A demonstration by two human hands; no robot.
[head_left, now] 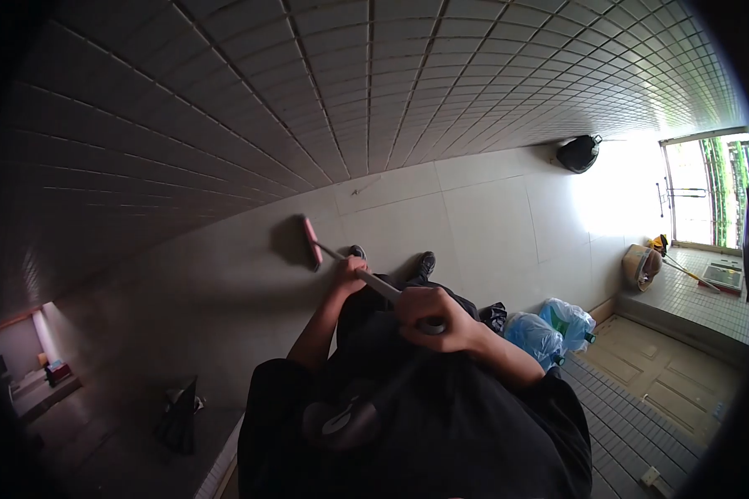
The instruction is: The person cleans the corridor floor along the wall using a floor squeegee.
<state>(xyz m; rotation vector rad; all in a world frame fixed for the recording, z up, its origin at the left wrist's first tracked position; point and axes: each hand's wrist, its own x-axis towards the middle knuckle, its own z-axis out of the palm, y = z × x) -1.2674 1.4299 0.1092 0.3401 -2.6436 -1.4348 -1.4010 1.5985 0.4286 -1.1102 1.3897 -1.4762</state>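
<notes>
A long pole with a reddish head (pixel 311 243) slants from the floor up toward my body. My left hand (pixel 351 274) is wrapped round the lower part of the grey pole (pixel 379 286). Nearer to me, my right hand (pixel 434 318) is closed round the pole's top end, in front of my dark shirt. The head lies at the pale floor, to the left of my dark shoes (pixel 425 264). A shadow falls beside the head.
A tiled wall (pixel 374 91) runs along the far side. Near it stands a black bag (pixel 578 154). Blue water bottles in plastic (pixel 534 337) are at the right, with a bin (pixel 641 266) farther off. A dark object (pixel 179 416) lies lower left.
</notes>
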